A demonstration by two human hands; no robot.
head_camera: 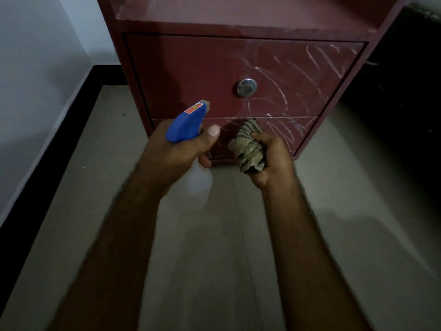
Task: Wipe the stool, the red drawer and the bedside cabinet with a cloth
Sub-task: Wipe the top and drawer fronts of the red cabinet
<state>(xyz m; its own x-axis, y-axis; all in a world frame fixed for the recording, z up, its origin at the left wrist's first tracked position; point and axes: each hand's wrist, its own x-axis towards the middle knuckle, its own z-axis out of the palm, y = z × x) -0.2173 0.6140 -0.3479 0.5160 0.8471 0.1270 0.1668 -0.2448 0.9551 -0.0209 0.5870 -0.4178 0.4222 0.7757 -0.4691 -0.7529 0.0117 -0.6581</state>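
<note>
A dark red bedside cabinet (181, 22) stands on the floor ahead of me. Its red drawer (191, 75) has a round metal knob (246, 88) and white scribble marks across its right half. My left hand (171, 151) grips a spray bottle (188, 123) with a blue trigger head and a clear body, its nozzle aimed at the drawer front. My right hand (272, 158) holds a bunched striped beige cloth (248, 146) close to the cabinet's lower panel, which also carries white marks. No stool is in view.
A white wall (35, 68) with a black skirting strip (47, 163) runs along the left. Something dark (405, 80) fills the space right of the cabinet. Grey floor tiles (214, 235) stretch beneath my arms.
</note>
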